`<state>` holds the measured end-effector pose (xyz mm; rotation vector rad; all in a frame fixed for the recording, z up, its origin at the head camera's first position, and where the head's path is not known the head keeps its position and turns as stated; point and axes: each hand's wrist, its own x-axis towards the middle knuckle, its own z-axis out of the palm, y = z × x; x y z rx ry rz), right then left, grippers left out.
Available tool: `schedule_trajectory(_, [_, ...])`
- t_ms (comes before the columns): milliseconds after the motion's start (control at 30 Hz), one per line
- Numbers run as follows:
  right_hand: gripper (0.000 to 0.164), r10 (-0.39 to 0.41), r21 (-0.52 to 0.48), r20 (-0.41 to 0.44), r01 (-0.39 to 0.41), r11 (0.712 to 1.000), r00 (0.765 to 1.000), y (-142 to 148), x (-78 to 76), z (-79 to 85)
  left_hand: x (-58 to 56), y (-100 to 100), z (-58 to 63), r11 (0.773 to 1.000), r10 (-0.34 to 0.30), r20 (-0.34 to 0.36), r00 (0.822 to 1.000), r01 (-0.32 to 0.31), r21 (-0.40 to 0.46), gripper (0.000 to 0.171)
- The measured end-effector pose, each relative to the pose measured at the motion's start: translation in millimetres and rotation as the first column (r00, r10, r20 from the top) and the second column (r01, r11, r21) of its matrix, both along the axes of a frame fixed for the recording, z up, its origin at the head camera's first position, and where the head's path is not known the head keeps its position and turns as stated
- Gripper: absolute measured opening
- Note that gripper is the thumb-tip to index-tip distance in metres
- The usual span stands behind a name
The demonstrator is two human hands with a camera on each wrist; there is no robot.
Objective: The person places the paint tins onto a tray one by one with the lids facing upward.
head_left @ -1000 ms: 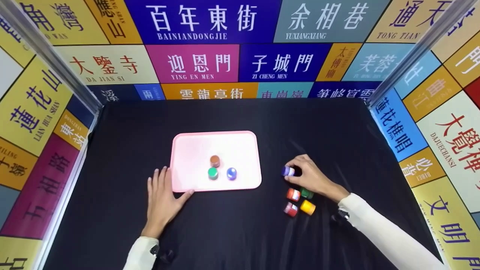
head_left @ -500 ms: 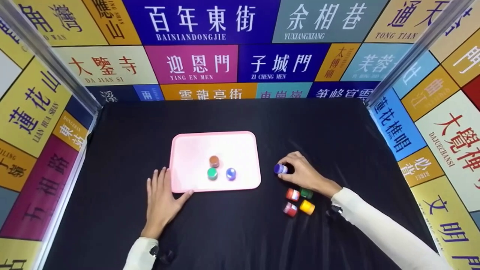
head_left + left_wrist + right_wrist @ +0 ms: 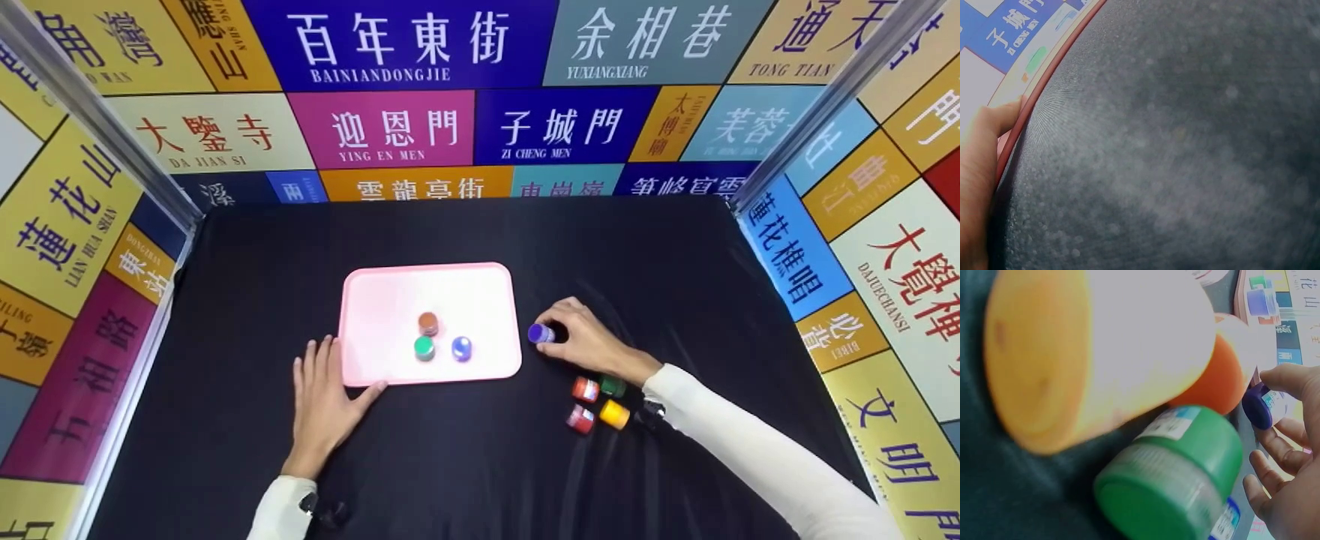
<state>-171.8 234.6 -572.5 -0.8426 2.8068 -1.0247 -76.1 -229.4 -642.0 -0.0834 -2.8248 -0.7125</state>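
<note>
My right hand pinches a small purple paint jar between thumb and fingers, just off the right edge of the pink tray. In the right wrist view the same purple jar shows its dark lid and label. A brown jar, a green jar and a blue jar stand on the tray. My left hand lies at the tray's lower left corner, fingers straight along the left side and thumb on the front rim. In the left wrist view the thumb touches that rim.
Right of the tray, on the black cloth, lie an orange-red jar, a dark green jar, a dark red jar and a yellow jar. Panels with printed lettering wall the table at the back and sides.
My right hand has moved left with the purple jar, from above the loose jars to near the tray's right edge. The left hand and the tray stay in place.
</note>
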Motion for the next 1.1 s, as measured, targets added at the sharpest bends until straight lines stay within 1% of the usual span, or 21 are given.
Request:
schedule_trajectory(200, [0.034,0.027,-0.008,-0.008,-0.027,1.0,1.0,-7.6,-4.1,1.1,-0.1,0.5,-0.3,1.0,-0.002,0.0,1.0,0.002,0.007,0.117])
schedule_trajectory(333, [0.034,0.029,-0.019,-0.004,-0.029,0.999,1.0,-13.7,-7.9,4.0,-0.3,0.2,0.0,1.0,-0.002,0.007,1.0,0.002,0.008,0.117])
schedule_trajectory(500, [0.032,0.033,-0.035,-0.001,-0.033,0.999,0.999,-22.8,-15.0,6.5,-0.3,-0.1,0.3,1.0,0.0,0.014,1.0,0.0,0.005,0.117])
schedule_trajectory(700, [0.031,0.049,-0.03,-0.009,-0.049,0.998,0.999,-35.4,-24.8,9.2,0.4,0.5,1.0,1.0,-0.002,0.025,1.0,0.002,-0.002,0.116])
schedule_trajectory(967, [0.031,0.087,-0.035,0.006,-0.087,0.996,0.996,-53.3,-34.8,9.7,1.1,0.7,0.9,1.0,-0.004,0.0,1.0,0.004,-0.002,0.117])
schedule_trajectory(1100, [0.029,0.094,-0.038,0.03,-0.093,0.995,0.995,-62.2,-37.2,9.5,0.8,0.1,0.9,1.0,-0.008,-0.002,1.0,0.008,-0.007,0.117])
